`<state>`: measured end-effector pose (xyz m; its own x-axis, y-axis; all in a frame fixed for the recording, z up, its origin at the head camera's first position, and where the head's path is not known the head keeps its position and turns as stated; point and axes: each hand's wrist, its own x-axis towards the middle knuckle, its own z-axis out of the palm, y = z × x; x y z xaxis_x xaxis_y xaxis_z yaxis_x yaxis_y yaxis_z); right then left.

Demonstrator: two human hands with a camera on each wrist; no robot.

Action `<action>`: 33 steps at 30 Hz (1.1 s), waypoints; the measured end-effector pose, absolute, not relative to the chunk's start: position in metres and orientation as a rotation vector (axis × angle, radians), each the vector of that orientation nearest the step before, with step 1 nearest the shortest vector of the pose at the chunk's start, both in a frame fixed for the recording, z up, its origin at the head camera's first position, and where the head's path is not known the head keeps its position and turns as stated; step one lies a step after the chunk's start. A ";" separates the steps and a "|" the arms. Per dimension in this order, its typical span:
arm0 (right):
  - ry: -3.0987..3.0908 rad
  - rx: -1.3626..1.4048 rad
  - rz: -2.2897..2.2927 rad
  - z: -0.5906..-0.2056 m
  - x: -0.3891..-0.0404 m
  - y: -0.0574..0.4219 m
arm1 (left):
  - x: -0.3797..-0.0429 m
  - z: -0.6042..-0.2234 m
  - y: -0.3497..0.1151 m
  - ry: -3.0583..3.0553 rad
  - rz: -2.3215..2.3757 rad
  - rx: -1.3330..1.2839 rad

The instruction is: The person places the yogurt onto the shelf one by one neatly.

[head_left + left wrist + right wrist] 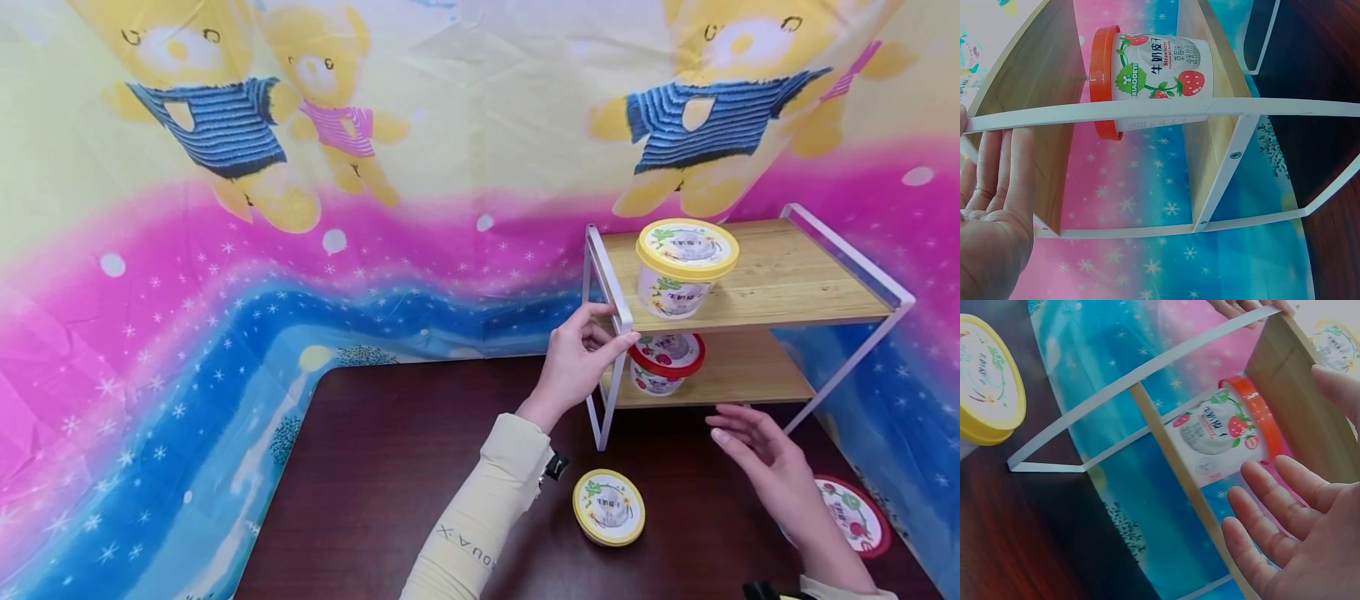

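Note:
My left hand [573, 354] holds the upper left corner of a two-tier shelf rack [750, 308] with wooden boards and a white metal frame. In the left wrist view its fingers [997, 169] pass behind the white bar [1147, 111]. A red-lidded strawberry tub [663, 367] stands on the lower board, near the left end. Above it, a yellow-lidded tub [682, 275] sits upright on the top board. My right hand [772, 475] hovers in front of the lower tier, fingers spread and nothing in them; in the right wrist view they overlap the strawberry tub [1222, 428].
Another yellow-lidded tub [609, 508] stands on the dark wooden table [390, 475] in front of the rack. A second red-lidded tub [855, 517] is at the right, partly hidden by my right forearm. A bear-print cloth [450, 275] hangs behind and along the sides.

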<state>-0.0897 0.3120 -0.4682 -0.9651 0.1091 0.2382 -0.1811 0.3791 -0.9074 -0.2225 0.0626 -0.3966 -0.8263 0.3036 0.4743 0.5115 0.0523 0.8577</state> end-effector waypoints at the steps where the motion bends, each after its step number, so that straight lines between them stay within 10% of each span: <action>1: -2.383 0.066 1.623 -0.470 -0.089 0.311 | -0.222 -0.397 0.062 -2.152 -1.876 -0.843; 33: -2.739 0.083 1.625 -0.517 -0.092 0.268 | -0.224 -0.398 0.063 -2.138 -1.873 -0.848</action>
<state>-0.0920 0.2682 -0.5174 -0.9977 -0.0671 -0.0115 -0.0220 0.4783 -0.8779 -0.2245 0.0633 -0.3984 -0.8223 0.2989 0.4842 0.5193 0.0460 0.8534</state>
